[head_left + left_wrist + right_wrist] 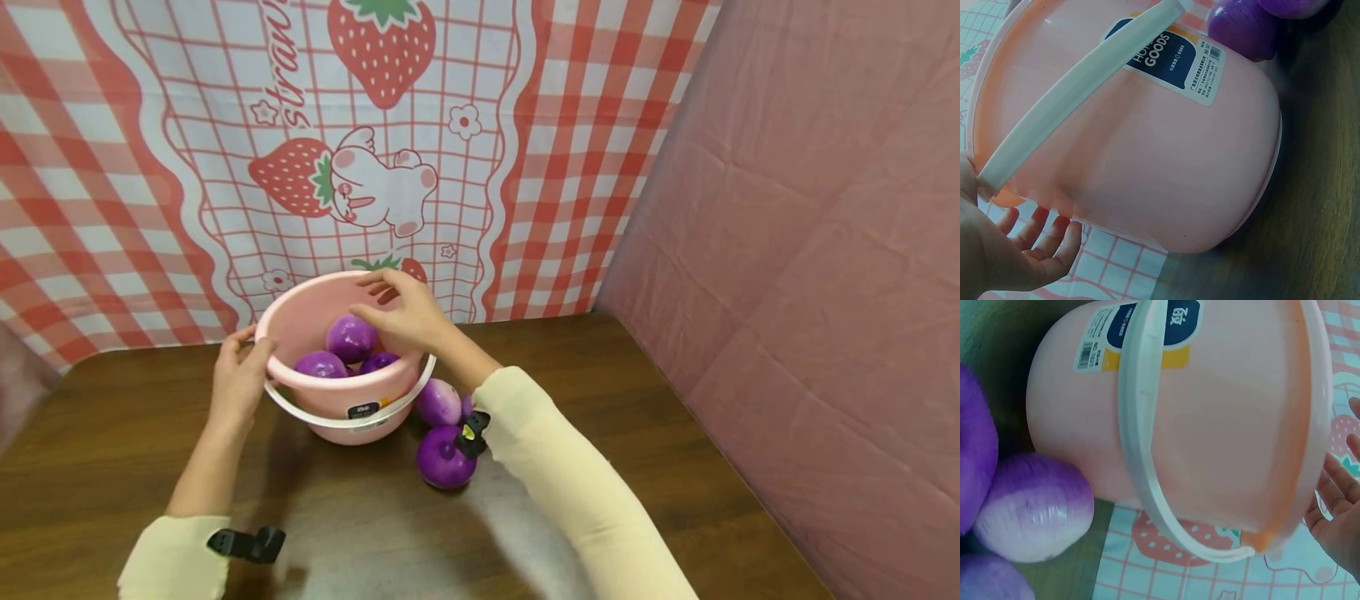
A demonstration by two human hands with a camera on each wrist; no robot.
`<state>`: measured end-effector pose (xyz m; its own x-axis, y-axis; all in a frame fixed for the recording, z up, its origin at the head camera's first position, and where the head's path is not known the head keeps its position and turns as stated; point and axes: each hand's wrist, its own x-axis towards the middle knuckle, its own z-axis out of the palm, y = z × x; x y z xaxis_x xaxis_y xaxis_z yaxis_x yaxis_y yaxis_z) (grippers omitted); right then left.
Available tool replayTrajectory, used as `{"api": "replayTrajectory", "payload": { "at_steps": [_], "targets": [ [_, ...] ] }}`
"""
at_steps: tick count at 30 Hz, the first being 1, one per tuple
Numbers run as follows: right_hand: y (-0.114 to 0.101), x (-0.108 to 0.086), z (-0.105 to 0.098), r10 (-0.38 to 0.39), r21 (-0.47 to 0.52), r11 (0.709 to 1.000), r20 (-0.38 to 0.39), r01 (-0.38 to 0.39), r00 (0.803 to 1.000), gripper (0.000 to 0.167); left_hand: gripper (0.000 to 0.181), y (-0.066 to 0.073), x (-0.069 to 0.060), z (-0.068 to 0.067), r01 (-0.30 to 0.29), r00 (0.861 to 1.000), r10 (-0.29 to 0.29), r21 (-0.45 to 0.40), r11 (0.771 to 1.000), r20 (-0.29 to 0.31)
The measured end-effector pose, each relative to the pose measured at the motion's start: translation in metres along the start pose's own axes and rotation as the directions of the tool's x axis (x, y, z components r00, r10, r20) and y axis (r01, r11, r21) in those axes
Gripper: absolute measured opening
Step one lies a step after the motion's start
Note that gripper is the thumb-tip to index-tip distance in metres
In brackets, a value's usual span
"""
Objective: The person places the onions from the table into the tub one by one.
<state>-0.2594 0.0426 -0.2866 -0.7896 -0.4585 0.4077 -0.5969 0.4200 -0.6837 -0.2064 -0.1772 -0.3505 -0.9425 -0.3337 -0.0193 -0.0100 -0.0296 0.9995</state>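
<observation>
A pink bucket stands on the table, tilted toward me, its white handle lowered across the front. Inside lie several shiny purple round vegetables that look like onions. My left hand grips the bucket's left rim, thumb over the edge and fingers outside, as the left wrist view also shows. Over the right rim, my right hand has its fingers loosely extended, with no onion in them; whether it touches the rim I cannot tell. Beside the bucket's right lies a purple-and-white onion.
Another purple onion sits in front of that one, and a further one is partly hidden by my right wrist. The brown wooden table meets a strawberry-print checked cloth at the back and a pink cloth at the right.
</observation>
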Motion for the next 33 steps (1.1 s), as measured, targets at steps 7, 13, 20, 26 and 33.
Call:
{"api": "replayTrajectory", "payload": {
  "at_steps": [7,13,20,26,33],
  "targets": [
    [0.003,-0.008,-0.015,-0.001,0.031,1.000,-0.064,0.003,0.998,0.035,0.053,0.002,-0.002,0.001,0.002,1.000,-0.002,-0.014,1.000,-0.009],
    [0.007,-0.015,-0.028,0.053,0.051,0.998,-0.094,-0.048,0.994,0.034,0.055,0.002,-0.002,0.000,0.009,1.000,-0.009,-0.006,1.000,-0.005],
    [0.017,-0.027,-0.042,0.094,0.053,0.995,-0.108,-0.088,0.990,0.037,0.056,0.000,-0.002,-0.001,0.014,1.000,-0.014,-0.019,1.000,-0.002],
    [0.030,-0.040,-0.050,0.131,0.059,0.991,-0.134,-0.124,0.982,0.036,0.053,-0.001,-0.002,0.000,0.005,1.000,-0.005,-0.019,1.000,-0.007],
    [0.047,-0.055,-0.061,0.178,0.063,0.984,-0.177,-0.169,0.968,0.033,0.052,-0.001,-0.002,0.002,0.005,1.000,-0.005,-0.025,1.000,-0.015]
  ]
}}
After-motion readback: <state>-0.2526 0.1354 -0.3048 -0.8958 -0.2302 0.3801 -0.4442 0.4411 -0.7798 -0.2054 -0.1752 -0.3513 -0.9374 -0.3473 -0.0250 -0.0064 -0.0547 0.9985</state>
